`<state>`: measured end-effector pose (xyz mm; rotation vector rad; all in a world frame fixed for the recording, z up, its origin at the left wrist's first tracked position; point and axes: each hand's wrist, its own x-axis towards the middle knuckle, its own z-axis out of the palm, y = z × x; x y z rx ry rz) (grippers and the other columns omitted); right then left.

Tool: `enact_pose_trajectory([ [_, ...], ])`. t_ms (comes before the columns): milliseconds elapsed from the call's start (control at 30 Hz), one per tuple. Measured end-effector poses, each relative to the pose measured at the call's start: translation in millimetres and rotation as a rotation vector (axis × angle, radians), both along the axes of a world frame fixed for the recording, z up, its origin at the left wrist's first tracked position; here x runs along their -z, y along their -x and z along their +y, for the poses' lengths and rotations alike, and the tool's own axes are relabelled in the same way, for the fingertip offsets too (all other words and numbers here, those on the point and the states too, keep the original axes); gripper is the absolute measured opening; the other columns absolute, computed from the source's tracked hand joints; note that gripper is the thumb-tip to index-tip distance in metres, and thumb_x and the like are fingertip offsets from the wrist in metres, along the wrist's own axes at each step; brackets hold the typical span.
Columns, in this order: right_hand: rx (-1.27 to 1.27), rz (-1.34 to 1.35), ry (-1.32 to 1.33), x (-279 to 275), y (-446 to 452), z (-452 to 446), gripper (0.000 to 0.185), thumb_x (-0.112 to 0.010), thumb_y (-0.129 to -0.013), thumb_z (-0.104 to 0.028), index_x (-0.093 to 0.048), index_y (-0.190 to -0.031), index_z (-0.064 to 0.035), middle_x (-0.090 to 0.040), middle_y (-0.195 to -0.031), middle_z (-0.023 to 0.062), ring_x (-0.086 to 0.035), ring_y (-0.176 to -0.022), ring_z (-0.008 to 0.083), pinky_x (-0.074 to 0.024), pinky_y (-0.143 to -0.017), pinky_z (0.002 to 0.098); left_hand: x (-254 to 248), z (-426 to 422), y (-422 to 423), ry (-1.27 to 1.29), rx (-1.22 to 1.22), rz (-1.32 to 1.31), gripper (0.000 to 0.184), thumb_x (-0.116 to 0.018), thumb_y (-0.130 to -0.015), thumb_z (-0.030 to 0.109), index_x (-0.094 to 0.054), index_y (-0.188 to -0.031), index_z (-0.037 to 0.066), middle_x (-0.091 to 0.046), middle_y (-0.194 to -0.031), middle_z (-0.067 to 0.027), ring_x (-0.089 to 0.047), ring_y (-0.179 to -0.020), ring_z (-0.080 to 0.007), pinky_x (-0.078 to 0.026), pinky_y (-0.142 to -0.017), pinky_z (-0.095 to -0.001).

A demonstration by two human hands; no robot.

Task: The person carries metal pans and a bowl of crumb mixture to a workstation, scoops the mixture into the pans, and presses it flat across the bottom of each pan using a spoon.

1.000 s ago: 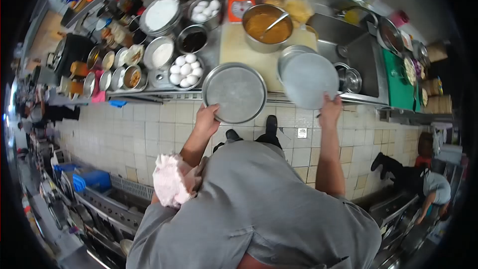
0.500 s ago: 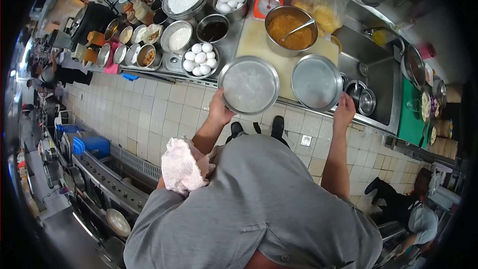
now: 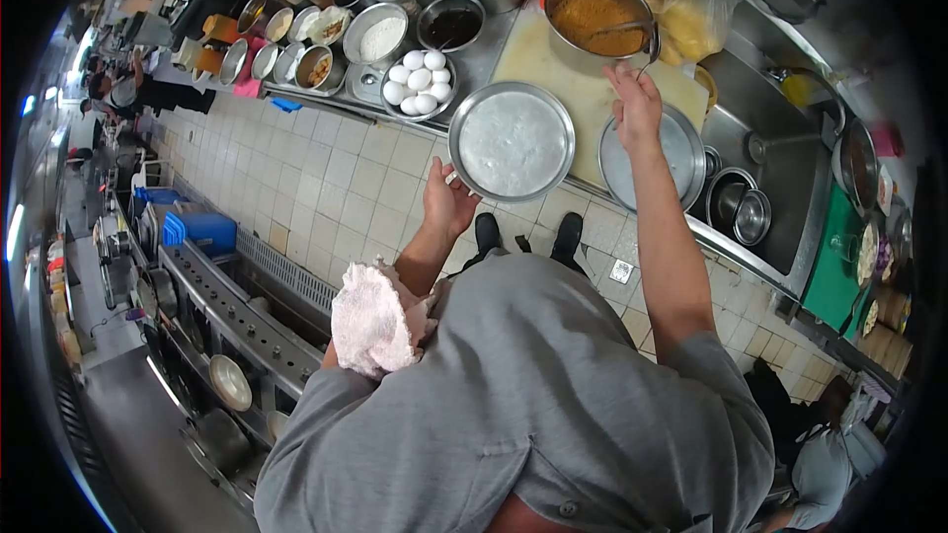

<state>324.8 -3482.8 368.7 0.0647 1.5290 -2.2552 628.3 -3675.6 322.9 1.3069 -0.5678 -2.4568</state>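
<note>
Two round shallow metal pans sit side by side at the counter's front edge. My left hand is at the lower left rim of the left pan, fingers apart and not wrapped round it. My right hand reaches over the right pan, fingers stretched toward a metal bowl of brown powder. A spoon lies in that powder; I cannot make out whether my fingertips touch the bowl. A pink cloth hangs by my left arm.
A cutting board lies under the bowl. Left are eggs in a bowl, a bowl of white powder and a bowl of dark liquid. A sink with small bowls is right. A person is behind at right.
My right hand has left the right pan's rim and moved up and left to the powder bowl. My left hand's fingers have loosened from the left pan. The camera view has shifted.
</note>
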Motion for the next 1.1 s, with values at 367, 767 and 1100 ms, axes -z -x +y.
enact_pose_trajectory([
  [367, 0.274, 0.343, -1.033, 47.9, -13.5, 221.1, 0.023, -0.076, -0.096, -0.021, -0.077, -0.103, 0.0012, -0.078, -0.091, 0.0069, -0.069, -0.078, 0.0149, -0.0540, -0.078, 0.0307, -17.3, -0.1, 9.8, 0.071, 0.126, 0.105, 0.082, -0.032, -0.110, 0.065, -0.026, -0.164, 0.004, -0.027, -0.169, -0.0227, -0.033, -0.152, -0.0412, -0.031, -0.124, -0.0609],
  [767, -0.668, 0.203, -0.340, -75.2, -129.7, 82.1, 0.020, -0.073, -0.097, -0.010, -0.076, -0.114, -0.0012, -0.076, -0.092, 0.0037, -0.062, -0.078, 0.0053, -0.0518, -0.072, 0.0252, 34.6, -11.2, -2.1, 0.146, 0.518, -0.398, 0.029, -0.058, -0.106, 0.033, -0.056, -0.082, 0.017, -0.041, -0.063, 0.0024, -0.043, -0.052, -0.0141, -0.033, -0.048, -0.0339],
  [1100, -1.823, 0.919, 0.097, -165.7, -249.4, -82.7, 0.036, -0.074, -0.086, -0.013, -0.070, -0.119, 0.0000, -0.076, -0.115, 0.0187, -0.073, -0.105, 0.0317, -0.0561, -0.090, 0.0413, 4.4, -2.5, -58.1, 0.156, 1.011, 0.103, 0.027, -0.057, -0.105, 0.035, -0.062, -0.115, 0.010, -0.058, -0.103, -0.0070, -0.058, -0.086, -0.0220, -0.049, -0.075, -0.0377],
])
